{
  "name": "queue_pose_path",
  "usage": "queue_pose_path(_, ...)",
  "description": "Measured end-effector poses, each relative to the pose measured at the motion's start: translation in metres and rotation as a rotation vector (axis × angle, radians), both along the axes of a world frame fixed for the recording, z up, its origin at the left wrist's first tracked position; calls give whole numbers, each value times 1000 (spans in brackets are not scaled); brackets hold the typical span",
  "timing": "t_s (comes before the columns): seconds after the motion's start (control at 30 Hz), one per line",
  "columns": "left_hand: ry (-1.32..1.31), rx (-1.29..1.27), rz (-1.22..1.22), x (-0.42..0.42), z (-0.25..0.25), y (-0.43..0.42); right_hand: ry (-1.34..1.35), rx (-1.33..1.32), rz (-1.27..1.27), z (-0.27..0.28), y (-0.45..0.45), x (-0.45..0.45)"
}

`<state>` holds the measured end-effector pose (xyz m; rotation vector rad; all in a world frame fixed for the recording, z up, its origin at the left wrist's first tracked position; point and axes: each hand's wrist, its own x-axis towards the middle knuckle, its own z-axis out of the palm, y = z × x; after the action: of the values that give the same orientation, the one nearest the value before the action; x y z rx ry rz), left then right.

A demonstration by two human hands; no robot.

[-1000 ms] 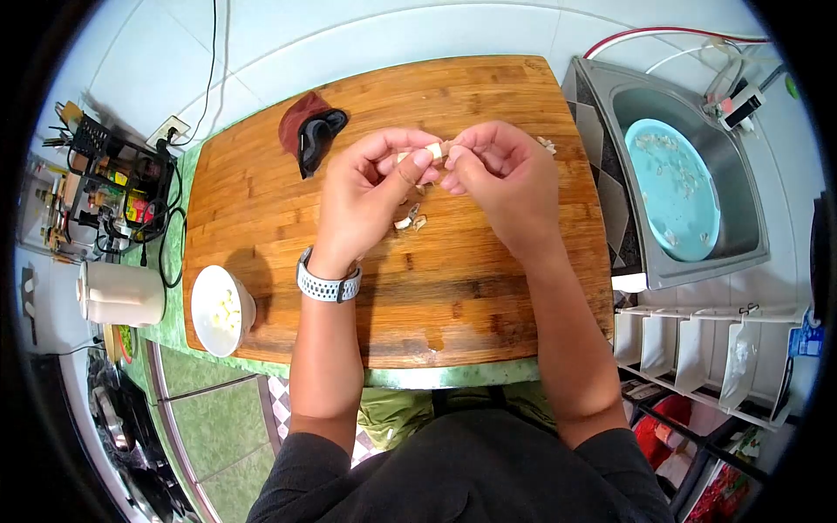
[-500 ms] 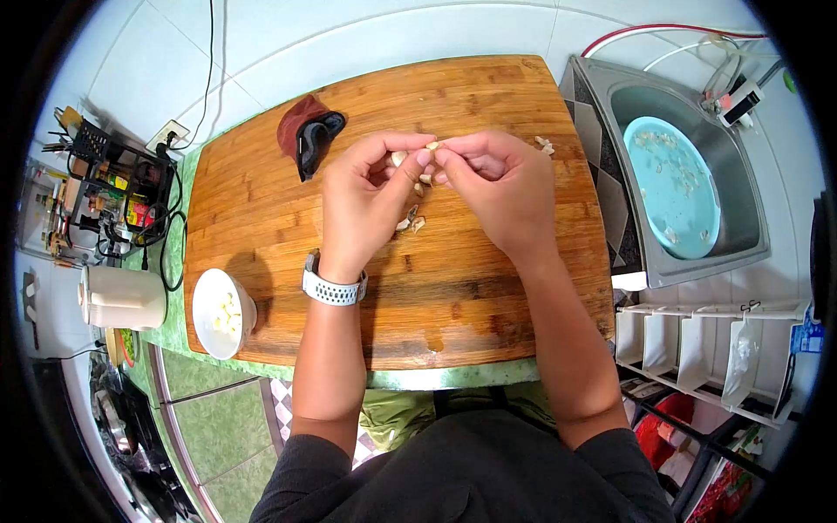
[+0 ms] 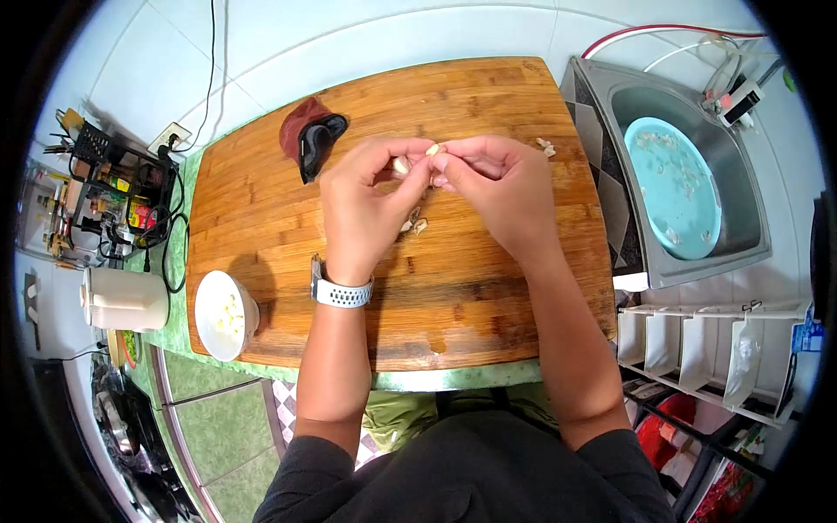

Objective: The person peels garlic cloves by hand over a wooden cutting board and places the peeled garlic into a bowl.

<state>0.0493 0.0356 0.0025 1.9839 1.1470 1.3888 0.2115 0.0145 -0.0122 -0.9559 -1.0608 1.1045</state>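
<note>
Above the wooden board (image 3: 418, 305), my left hand (image 3: 375, 196) and my right hand (image 3: 501, 187) meet at their fingertips. Both pinch a small pale garlic clove (image 3: 432, 150) between thumbs and index fingers. Another garlic clove (image 3: 401, 166) is tucked in the curled fingers of my left hand. Bits of garlic skin (image 3: 418, 226) lie on the board below the hands. A white bowl (image 3: 248, 301) with peeled cloves (image 3: 230, 317) stands at the board's left front corner.
A dark red and black cloth item (image 3: 307, 131) lies at the back left of the board. More skin (image 3: 546, 147) is at the right. A light blue basin (image 3: 671, 187) sits in the metal sink (image 3: 754, 218). A cream container (image 3: 126, 298) stands at the left.
My fingertips have closed in around the small clove, and my left wrist has shifted slightly to the right. The clove tucked in my left hand shows more clearly.
</note>
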Motion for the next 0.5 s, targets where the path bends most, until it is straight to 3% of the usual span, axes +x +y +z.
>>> queue_pose_path(0.23,54,26,7,2,3,-3,43,-1,-35,-3,1,1)
queue_pose_path(0.3,65,14,0,2,2,-3,-145,29,-109,-5,1,3)
queue_pose_path(0.5,-206,-271,-175,2,-1,-1,45,9,-29,3,-2,4)
